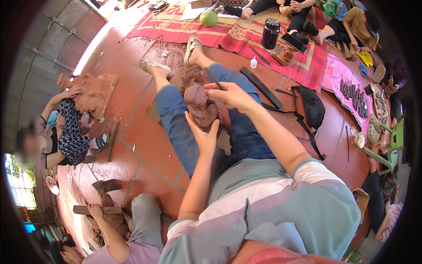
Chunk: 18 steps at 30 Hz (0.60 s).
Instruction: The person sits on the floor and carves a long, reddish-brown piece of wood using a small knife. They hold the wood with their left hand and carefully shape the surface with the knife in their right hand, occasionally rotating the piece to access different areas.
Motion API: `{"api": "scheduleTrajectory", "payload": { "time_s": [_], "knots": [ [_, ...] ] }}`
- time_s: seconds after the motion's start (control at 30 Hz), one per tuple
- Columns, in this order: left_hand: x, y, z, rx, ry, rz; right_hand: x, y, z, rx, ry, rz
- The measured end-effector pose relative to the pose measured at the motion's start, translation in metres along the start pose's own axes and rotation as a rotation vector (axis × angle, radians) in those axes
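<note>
Between my legs stands a reddish-brown carved figure, seemingly wood, with a rounded top. My left hand grips its near lower side, thumb and fingers spread around it. Against the upper right of the figure, my right hand is closed on a slim dark tool; its exact kind and its working end cannot be made out. Behind the figure lies a rough brown block, partly hidden by it.
A long dark bar and a black bag lie to my right. On the red mat are a dark flask, a phone and a green fruit. Co-workers sit around; one at left touches a carved relief panel.
</note>
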<state>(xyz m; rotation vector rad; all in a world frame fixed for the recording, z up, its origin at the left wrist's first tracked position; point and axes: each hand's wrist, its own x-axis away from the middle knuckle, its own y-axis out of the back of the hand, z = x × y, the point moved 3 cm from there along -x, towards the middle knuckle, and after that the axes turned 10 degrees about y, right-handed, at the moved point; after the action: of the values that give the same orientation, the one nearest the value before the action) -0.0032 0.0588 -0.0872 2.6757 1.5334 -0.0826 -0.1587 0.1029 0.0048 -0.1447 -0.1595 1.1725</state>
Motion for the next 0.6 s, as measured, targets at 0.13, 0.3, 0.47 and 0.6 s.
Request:
{"api": "scheduleTrajectory", "payload": {
  "time_s": [0.13,0.3,0.47,0.6],
  "knots": [
    [0.004,0.023,-0.017,0.085,0.07,0.132,0.03,0.027,0.001,-0.096,0.005,-0.049],
    [-0.005,0.053,-0.051,0.035,-0.004,0.1,0.058,0.062,-0.009,-0.242,0.072,-0.16],
    [-0.031,0.06,-0.115,-0.12,-0.216,0.159,0.083,0.059,-0.008,-0.142,0.013,-0.255],
    [-0.055,0.04,-0.139,-0.356,-0.395,0.296,0.098,0.07,-0.015,-0.093,-0.063,-0.169]
  ]
}}
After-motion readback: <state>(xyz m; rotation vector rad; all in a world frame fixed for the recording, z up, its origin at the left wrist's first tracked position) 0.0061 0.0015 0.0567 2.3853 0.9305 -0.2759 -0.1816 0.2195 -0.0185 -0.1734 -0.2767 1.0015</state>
